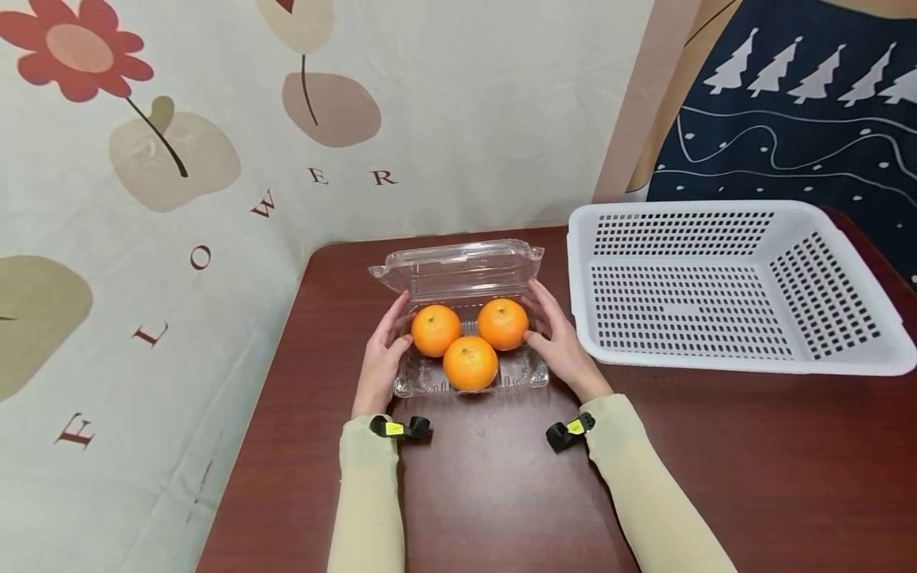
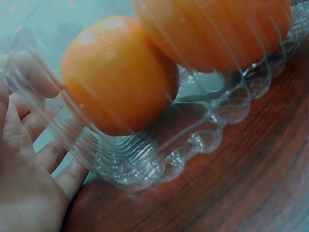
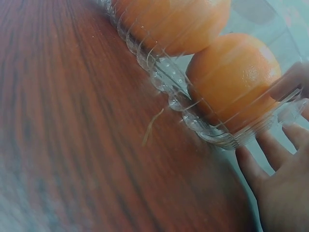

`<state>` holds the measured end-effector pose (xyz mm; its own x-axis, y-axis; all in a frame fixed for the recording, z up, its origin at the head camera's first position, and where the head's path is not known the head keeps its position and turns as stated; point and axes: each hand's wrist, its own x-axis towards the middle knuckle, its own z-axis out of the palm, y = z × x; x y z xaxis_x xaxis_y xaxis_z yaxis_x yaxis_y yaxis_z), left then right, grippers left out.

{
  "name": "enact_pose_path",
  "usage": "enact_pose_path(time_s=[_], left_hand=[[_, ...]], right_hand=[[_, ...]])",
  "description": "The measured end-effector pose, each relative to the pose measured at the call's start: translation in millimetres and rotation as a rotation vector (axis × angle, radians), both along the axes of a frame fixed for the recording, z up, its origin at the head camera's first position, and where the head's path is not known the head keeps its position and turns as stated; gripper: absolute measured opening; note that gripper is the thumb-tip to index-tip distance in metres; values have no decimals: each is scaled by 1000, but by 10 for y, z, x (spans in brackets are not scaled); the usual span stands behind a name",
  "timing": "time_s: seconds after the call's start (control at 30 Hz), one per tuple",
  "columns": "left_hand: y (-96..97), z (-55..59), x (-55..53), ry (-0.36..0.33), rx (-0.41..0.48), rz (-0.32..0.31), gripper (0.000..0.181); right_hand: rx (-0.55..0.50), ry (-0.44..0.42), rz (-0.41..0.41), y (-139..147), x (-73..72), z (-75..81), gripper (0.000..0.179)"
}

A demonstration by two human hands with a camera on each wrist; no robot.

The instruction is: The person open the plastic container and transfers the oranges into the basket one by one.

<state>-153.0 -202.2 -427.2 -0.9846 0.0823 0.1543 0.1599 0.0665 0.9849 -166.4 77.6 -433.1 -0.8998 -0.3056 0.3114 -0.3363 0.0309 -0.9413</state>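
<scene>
A clear plastic clamshell container (image 1: 519, 380) sits on the table with its hinged lid (image 1: 466, 274) raised at the back. Three oranges lie inside: one at the back left (image 1: 436, 330), one at the back right (image 1: 503, 324), one in front (image 1: 470, 364). My left hand (image 1: 377, 368) grips the container's left wall, thumb over the rim and fingers outside. On the opposite wall, my right hand (image 1: 566, 354) holds on in the same way. Both wrist views show fingers (image 2: 72, 176) against the ribbed plastic, close to an orange (image 3: 234, 82).
To the right of the container stands a white perforated basket (image 1: 582, 318), with nothing visible inside. The dark red wooden table (image 1: 494, 493) meets a flower-printed cloth (image 1: 458, 159) at the back and left. A dark tree-patterned cloth (image 1: 774, 135) hangs behind the basket.
</scene>
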Motion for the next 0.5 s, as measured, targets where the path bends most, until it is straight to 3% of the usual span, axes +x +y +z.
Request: enact_pose_path(time_s=[0.5], left_hand=[[-8,-16,-12,-4,-4,9,56]], right_hand=[[-42,33,4,-2,0,-9,68]])
